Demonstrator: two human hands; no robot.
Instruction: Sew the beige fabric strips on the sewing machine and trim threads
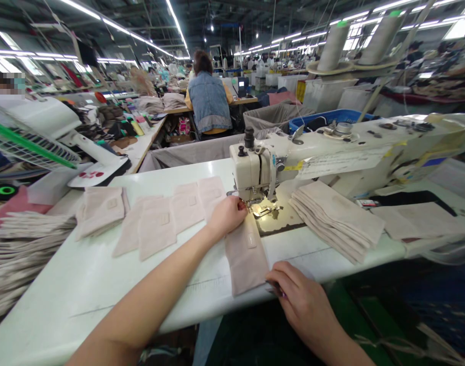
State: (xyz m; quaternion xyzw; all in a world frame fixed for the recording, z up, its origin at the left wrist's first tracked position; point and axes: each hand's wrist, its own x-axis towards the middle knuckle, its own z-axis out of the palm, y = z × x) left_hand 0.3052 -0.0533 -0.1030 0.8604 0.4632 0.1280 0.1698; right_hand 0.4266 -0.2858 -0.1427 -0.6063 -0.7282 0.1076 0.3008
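Observation:
A beige fabric piece (pixel 244 262) with a small stitched label (pixel 251 240) lies on the machine table, its far end by the needle area of a sewing machine (pixel 251 175). My left hand (pixel 227 216) is closed in a pinch beside the presser foot, at the far end of that piece; what its fingertips hold is hidden. Near the table's front edge, my right hand (pixel 303 297) is closed around small thread snips (pixel 275 290), only partly visible. Its fingertips are at the near right corner of the fabric.
Labelled beige pieces (pixel 156 226) lie left of my left hand, with a folded stack (pixel 102 208) farther left. A thick pile (pixel 337 216) rests right of the needle. A white fan (pixel 45 127) stands at left; thread cones (pixel 333 46) rise behind. A person (pixel 209 96) sits ahead.

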